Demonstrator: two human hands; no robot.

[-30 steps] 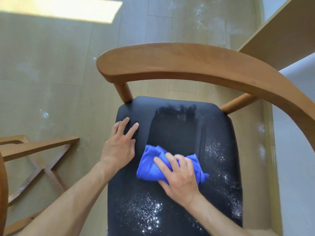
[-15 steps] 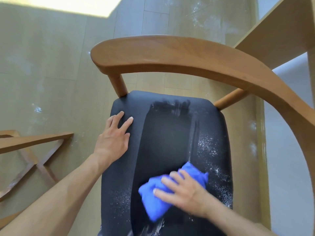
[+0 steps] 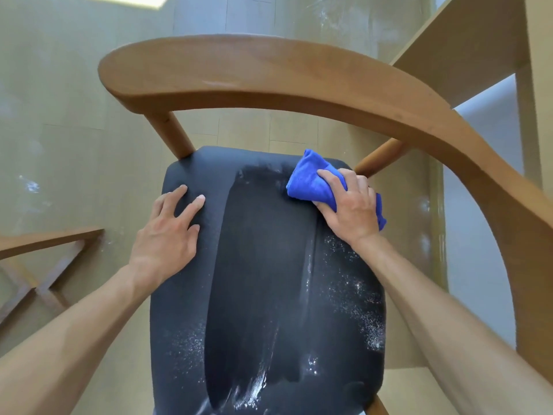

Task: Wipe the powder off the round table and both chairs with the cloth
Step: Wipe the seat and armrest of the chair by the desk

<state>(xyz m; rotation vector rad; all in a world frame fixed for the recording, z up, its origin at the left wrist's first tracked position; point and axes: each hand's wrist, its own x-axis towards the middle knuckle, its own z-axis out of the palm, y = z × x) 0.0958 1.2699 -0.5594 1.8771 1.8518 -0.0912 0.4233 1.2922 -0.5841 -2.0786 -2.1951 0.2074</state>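
Observation:
A wooden chair with a curved backrest [image 3: 269, 82] and a black seat [image 3: 263, 265] fills the view. My right hand [image 3: 350, 208] grips a bunched blue cloth [image 3: 308, 181] and presses it on the seat's far right corner. My left hand [image 3: 167, 232] lies flat on the seat's far left part, fingers spread. A dark wiped strip runs down the middle of the seat. White powder [image 3: 356, 298] speckles the right side, and more lies at the near edge and the near left.
A second wooden chair's frame [image 3: 45, 244] shows at the left edge. A light wooden panel [image 3: 466, 46] rises at the upper right beside a pale wall. The tan floor [image 3: 59, 115] carries powder smudges.
My right hand has carried the cloth from the near middle of the seat up to its far right corner. The wiped strip reaches the near edge. My left hand stays put.

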